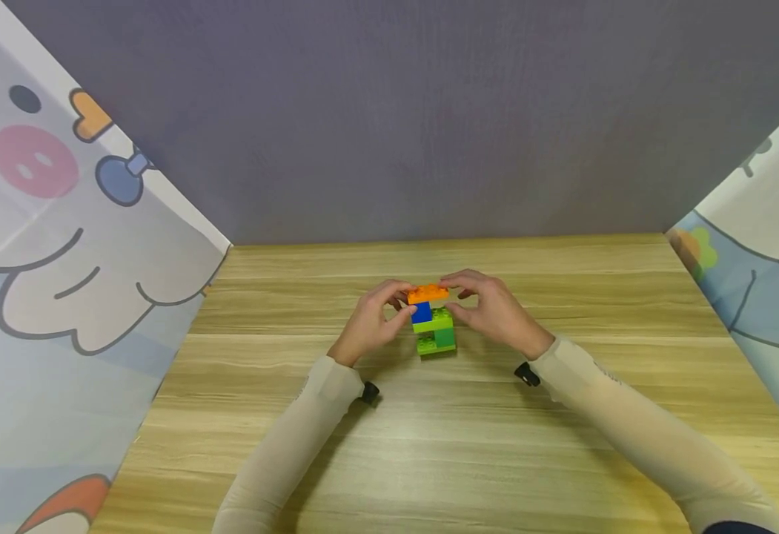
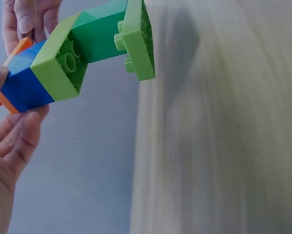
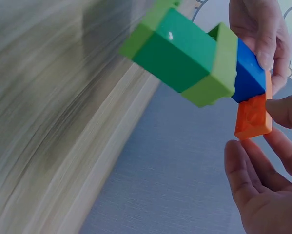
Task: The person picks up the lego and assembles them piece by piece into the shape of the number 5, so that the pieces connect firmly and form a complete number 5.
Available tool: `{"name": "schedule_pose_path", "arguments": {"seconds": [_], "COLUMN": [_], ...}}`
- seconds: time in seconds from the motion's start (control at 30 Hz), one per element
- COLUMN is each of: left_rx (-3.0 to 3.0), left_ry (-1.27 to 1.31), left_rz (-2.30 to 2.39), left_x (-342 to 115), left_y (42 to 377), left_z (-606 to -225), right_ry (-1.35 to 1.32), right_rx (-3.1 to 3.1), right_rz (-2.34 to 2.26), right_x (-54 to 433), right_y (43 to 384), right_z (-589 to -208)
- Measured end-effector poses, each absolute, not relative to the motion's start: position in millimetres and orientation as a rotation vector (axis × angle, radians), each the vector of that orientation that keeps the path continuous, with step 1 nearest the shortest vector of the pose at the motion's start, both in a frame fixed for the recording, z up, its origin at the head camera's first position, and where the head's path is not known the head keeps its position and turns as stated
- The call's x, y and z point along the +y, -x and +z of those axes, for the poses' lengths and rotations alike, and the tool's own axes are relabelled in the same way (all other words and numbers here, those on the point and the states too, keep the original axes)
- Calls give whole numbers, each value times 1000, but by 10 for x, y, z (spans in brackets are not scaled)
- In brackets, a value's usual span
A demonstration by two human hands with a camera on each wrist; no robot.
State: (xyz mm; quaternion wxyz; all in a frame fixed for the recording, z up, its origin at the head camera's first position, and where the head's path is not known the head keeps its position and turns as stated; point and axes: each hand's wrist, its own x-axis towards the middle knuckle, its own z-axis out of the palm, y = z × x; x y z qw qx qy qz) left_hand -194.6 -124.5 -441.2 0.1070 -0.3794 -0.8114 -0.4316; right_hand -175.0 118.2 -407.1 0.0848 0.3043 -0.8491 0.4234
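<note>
A tower of toy building blocks stands between my hands. From the bottom up it has a light green block [image 2: 138,46], a dark green block [image 3: 177,51], another light green block [image 2: 58,63], a blue block [image 1: 421,313] and an orange block [image 1: 428,294] on top. My left hand [image 1: 376,315] pinches the blue block near the orange one, its thumb on the blue side. My right hand [image 1: 492,311] holds the orange block by its overhanging right end, fingertips on it; in the head view its thumb lies lower, beside the tower.
A wood-grain table [image 1: 429,445] lies under the tower. A grey panel [image 1: 429,119] rises behind it. Cartoon-printed walls [image 1: 62,297] border both sides. Black wrist devices [image 1: 527,374] sit at the sleeve cuffs.
</note>
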Motion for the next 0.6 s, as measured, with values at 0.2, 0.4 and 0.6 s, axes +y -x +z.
{"name": "schedule_pose_path", "arguments": {"seconds": [0.2, 0.4, 0.6], "left_rx": [-2379, -2399, -2437], "left_ry": [1003, 861, 745], "left_rz": [-1317, -1463, -1581], "left_x": [-1250, -1269, -1229], "left_y": [1921, 1893, 1785], "left_z": [-4279, -4123, -3933], "right_ry": [-931, -1069, -1181], "right_rx": [-2441, -2416, -2444], "right_rz": [1268, 1264, 1222], "right_x": [1247, 1323, 1322], "right_y": [1686, 1606, 1572], "right_z": [-4099, -4195, -4283]}}
